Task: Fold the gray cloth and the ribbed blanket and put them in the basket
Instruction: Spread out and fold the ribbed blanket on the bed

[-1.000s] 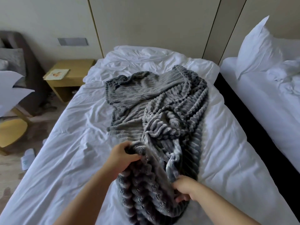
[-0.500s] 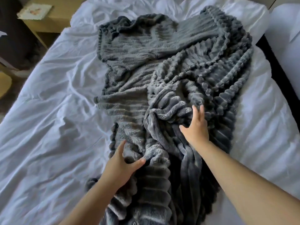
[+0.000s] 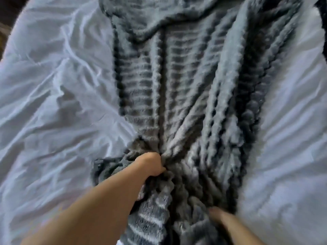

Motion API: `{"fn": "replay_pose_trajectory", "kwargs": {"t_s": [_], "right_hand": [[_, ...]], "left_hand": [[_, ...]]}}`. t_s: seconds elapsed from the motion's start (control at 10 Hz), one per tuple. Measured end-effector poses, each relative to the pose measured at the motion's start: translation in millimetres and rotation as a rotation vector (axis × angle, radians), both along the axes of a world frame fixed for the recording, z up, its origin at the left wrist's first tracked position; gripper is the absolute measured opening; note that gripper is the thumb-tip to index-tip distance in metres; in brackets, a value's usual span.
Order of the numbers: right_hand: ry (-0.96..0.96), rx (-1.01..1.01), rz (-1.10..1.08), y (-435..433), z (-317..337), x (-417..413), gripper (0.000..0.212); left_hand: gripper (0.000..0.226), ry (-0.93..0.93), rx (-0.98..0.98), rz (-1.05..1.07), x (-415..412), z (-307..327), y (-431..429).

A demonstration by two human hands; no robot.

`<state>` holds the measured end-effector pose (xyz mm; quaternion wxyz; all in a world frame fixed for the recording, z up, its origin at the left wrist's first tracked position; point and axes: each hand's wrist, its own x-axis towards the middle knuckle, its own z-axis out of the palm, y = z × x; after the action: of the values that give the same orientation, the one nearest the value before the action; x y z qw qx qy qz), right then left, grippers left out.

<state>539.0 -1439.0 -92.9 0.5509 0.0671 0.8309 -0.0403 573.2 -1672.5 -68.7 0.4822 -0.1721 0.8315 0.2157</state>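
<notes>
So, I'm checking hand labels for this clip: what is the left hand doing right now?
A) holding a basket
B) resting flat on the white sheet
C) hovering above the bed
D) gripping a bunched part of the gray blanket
D: the left hand has its fingers curled into a gathered bunch of the blanket, with folds fanning out from the grip.

A blanket (image 3: 185, 103) is spread down the middle of a bed (image 3: 53, 103); its near end is gripped by the left hand (image 3: 152, 164), the right hand (image 3: 219, 218) placed nearer, to the right.
</notes>
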Motion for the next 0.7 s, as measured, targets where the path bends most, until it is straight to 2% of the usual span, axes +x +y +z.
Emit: {"fn": "replay_pose_trajectory", "kwargs": {"t_s": [0.1, 0.2, 0.3, 0.4, 0.5, 0.6, 0.7], "right_hand": [[0.202, -0.183, -0.224, -20.6, 78.3, -35.5, 0.016], [0.559, -0.439, -0.365, -96.8, 313.7, -156.9, 0.020], [1.124, -0.713, -0.558, -131.1, 586.7, -220.5, 0.026], [1.605, -0.946, -0.593, -114.4, 785.5, -201.3, 0.037], [1.697, -1.106, -0.524, -84.4, 831.2, -180.5, 0.046], [1.725, -1.117, -0.530, -66.3, 801.0, -159.6, 0.047], [1.691, -1.082, -0.575, -47.7, 734.5, -145.6, 0.036]], "left_hand": [[0.035, 0.097, -0.041, 0.131, 0.3, 65.5, -8.0], [0.015, 0.513, -0.137, 0.233, -110.1, 279.2, -83.9], [0.028, 1.085, -0.117, 0.473, -168.9, 523.0, -145.3], [0.054, 1.660, 0.090, 0.597, -146.9, 700.5, -170.8], [0.050, 1.852, 0.154, 0.607, -103.5, 764.1, -180.9], [0.056, 1.949, 0.094, 0.629, -70.6, 756.4, -187.2], [0.076, 1.771, -0.022, 0.682, -51.1, 716.5, -192.4]]}}
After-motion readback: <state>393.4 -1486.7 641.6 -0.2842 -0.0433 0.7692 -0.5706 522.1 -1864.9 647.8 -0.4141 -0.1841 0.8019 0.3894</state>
